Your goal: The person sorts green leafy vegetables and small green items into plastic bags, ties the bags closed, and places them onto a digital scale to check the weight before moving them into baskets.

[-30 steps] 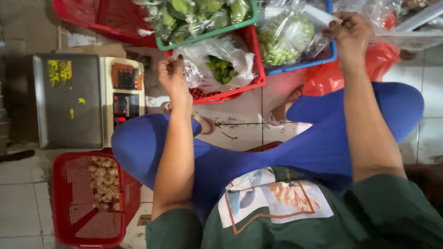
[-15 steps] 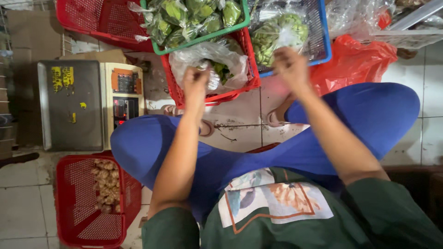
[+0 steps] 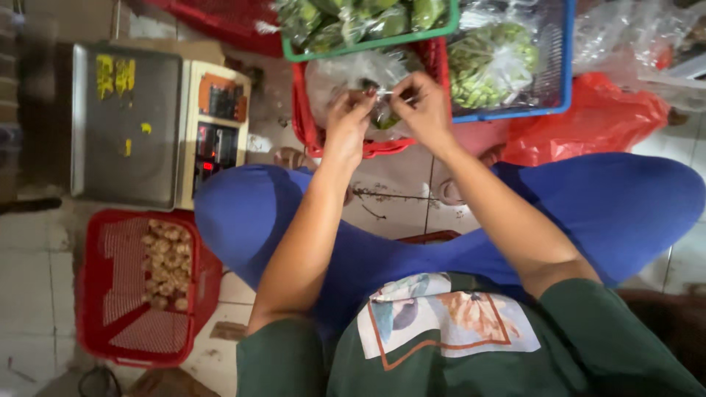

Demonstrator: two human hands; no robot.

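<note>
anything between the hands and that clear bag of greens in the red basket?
No. Left hand and right hand are already on the clear bag in the red basket, fingers pinching its top. Nothing visible lies between.

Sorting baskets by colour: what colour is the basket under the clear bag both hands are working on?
Red plastic basket, seen in the head view.
</note>
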